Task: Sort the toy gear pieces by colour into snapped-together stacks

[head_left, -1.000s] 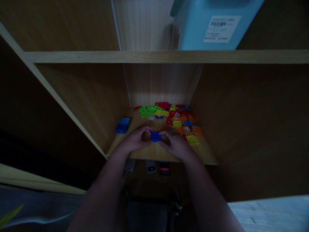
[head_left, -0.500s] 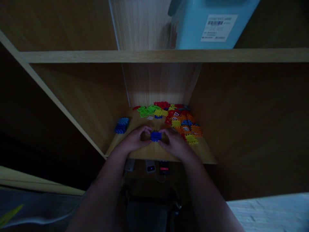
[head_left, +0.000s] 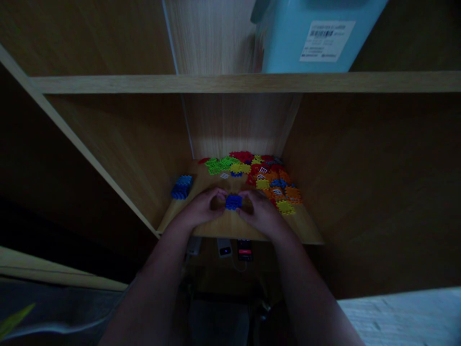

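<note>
Blue and toothed, the block [head_left: 233,202] is right of the blue stack [head_left: 182,187]; the coloured pile [head_left: 275,182] lies farther right of that stack. The left hand [head_left: 207,205] and right hand [head_left: 260,210] pinch the block's opposite ends, thumbs and forefingers curved. Even, level pressure from both sides should keep its edges aligned.

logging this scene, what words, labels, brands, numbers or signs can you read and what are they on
None can be read.
Label on the blue bin: barcode and printed lines, too blurred.
Phone screen: text, too small.
Lit display on the white device: too small.
</note>
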Demonstrator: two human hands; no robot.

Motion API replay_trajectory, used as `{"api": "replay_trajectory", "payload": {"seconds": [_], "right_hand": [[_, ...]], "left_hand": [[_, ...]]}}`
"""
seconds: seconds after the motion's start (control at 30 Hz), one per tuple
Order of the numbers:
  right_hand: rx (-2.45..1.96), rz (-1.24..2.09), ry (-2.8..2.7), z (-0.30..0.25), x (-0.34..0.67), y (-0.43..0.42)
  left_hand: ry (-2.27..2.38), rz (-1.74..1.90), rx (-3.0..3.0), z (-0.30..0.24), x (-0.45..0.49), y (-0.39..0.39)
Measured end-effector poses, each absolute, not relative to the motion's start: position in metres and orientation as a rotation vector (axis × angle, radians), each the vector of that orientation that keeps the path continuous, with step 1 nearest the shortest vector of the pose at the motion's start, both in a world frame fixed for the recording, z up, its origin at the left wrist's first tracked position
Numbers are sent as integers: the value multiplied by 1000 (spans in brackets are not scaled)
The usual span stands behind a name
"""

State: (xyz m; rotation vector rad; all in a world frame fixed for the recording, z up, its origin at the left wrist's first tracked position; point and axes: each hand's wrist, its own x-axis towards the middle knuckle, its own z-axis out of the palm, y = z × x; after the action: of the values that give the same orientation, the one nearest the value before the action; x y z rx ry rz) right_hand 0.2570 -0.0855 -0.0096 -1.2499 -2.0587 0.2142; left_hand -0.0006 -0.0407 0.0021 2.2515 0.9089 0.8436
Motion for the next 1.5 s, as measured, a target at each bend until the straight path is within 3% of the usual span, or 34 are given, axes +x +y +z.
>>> {"api": "replay_trajectory", "payload": {"seconds": [1.5], "right_hand": [[-1286,206,-2117,-9,258,-86]], "left_hand": [[918,837,2248,4,1,-42]]}}
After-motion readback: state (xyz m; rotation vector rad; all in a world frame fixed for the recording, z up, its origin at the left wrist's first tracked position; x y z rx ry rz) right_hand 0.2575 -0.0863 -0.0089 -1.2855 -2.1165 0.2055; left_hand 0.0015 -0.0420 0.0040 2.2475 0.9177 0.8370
